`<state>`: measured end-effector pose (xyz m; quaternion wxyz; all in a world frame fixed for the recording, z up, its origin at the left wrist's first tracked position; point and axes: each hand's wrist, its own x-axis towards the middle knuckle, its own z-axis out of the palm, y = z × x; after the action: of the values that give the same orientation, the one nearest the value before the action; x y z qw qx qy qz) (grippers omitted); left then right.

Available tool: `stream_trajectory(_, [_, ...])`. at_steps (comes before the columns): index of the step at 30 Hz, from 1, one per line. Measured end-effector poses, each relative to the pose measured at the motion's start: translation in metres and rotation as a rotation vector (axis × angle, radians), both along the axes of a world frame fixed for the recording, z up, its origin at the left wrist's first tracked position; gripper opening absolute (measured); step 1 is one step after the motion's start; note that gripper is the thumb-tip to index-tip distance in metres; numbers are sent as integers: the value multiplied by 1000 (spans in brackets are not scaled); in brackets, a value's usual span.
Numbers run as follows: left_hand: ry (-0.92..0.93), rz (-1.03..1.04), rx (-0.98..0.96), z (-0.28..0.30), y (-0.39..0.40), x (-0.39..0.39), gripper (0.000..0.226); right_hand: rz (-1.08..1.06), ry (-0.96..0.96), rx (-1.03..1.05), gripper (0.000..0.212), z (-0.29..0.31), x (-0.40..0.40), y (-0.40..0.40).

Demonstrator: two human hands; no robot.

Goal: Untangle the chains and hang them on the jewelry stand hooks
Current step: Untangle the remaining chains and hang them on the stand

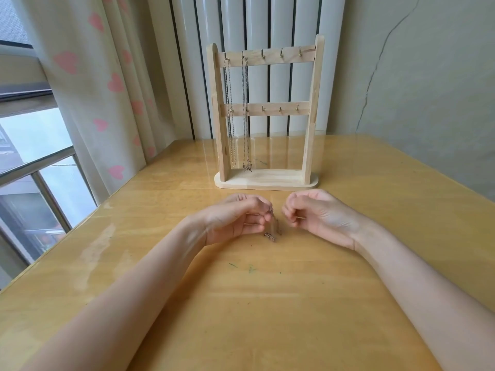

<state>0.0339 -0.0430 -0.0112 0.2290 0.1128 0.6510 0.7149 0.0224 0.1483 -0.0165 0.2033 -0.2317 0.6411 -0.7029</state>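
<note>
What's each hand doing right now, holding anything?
Left hand: pinching a thin chain that dangles to the table.
Right hand: fingers curled; whether it holds anything cannot be told.

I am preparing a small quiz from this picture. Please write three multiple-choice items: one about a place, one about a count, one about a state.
1. Where does the wooden stand sit?
A. on the table's far side
B. on the windowsill
C. on the floor

2. How many chains hang from the top bar?
A. none
B. two
C. five

3. What is the left hand doing?
A. lying flat
B. pinching a chain
C. gripping the stand

Answers: 1 A, its base rests on the table beyond both hands. 2 B, a plain chain and a pendant chain hang there. 3 B, its fingers hold a small chain.
</note>
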Motion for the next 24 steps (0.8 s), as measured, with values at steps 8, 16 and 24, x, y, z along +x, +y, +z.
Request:
stream_trajectory(8, [56, 93, -19, -2, 0, -3, 27, -284, 117, 113, 7, -4, 1, -9])
stream_trajectory(16, [125, 137, -125, -6, 5, -3, 18, -329, 183, 205, 5, -2, 5, -12])
stream_trajectory(24, [72, -17, -175, -4, 8, -1, 10, -81, 89, 259, 18, 3, 6, -9])
